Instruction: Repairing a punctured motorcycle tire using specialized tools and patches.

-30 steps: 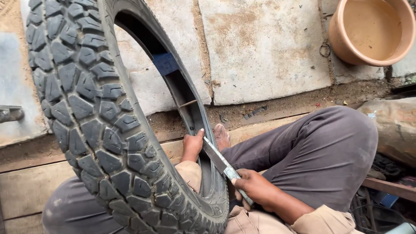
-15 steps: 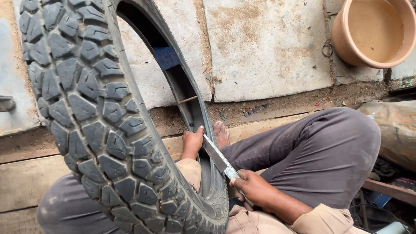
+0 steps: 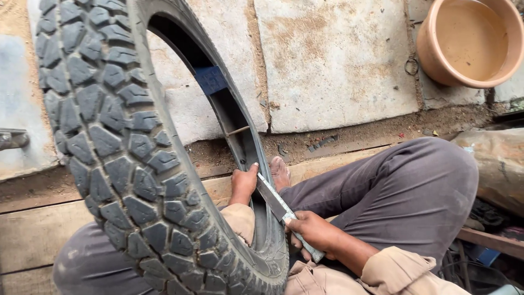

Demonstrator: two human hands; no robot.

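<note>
1. The tyre (image 3: 131, 158) stands upright between the person's knees, filling the left of the view; its knobbly tread faces the camera and its open centre shows the inner lining, with a blue patch (image 3: 211, 80) stuck on the far inside wall.
2. The left hand (image 3: 243, 184) curls over the tyre's near bead, fingers closed on the rubber; this seems to steady the tyre and hold the inside open to view.
3. The right hand (image 3: 314, 231) is wrapped tight round the handle end of a flat metal tool (image 3: 279, 208); the blade slants up and left to the bead just beside the left hand, probably so it can work the inner rubber there.
4. Grey trousers (image 3: 404, 191) spread to the right; a bare foot (image 3: 280, 172) shows just beyond the tyre, likely bracing it.
5. The person sits on worn wooden planks (image 3: 33, 229); beyond them lie a strip of dirt and grey stone slabs (image 3: 333, 60).
6. A tan plastic basin (image 3: 469, 41) stands far right; dark clutter lies near right, too dim to tell.
</note>
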